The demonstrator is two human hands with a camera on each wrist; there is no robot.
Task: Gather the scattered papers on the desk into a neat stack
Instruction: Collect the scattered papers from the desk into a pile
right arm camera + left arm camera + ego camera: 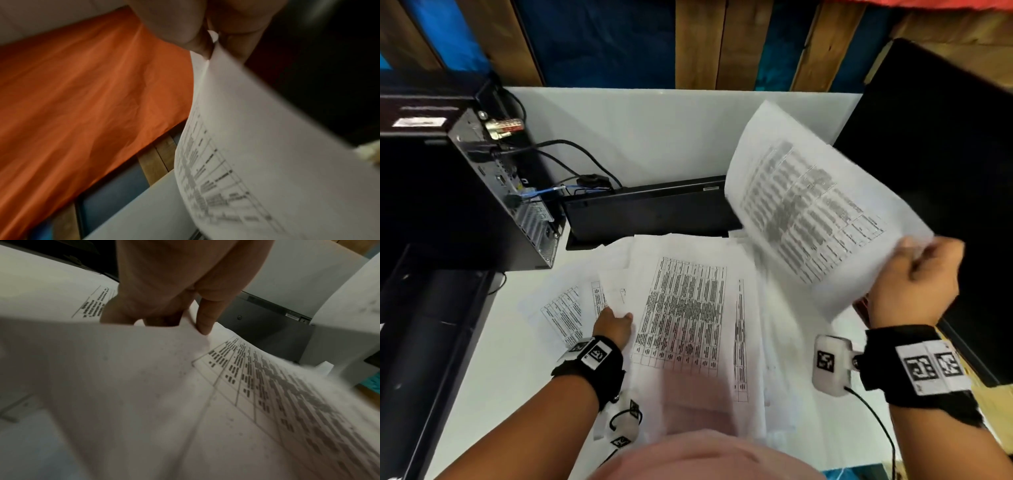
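A loose pile of printed table sheets (pixel 688 308) lies fanned across the white desk (pixel 654 137) in front of me. My left hand (pixel 619 315) is at the pile's left edge. The left wrist view shows its thumb (pixel 204 318) on top of a raised sheet (pixel 144 378) and its fingers curled under the edge. My right hand (pixel 909 250) pinches the corner of one printed sheet (pixel 808 212) and holds it in the air above the desk's right side. The right wrist view shows that sheet (pixel 257 138) bending away from the fingers (pixel 185 29).
A black computer tower (pixel 482 178) with cables (pixel 571 150) stands at the left. A flat black device (pixel 647 212) lies behind the pile. A dark monitor (pixel 935 171) fills the right side. More sheets (pixel 561 315) lie left of my left hand.
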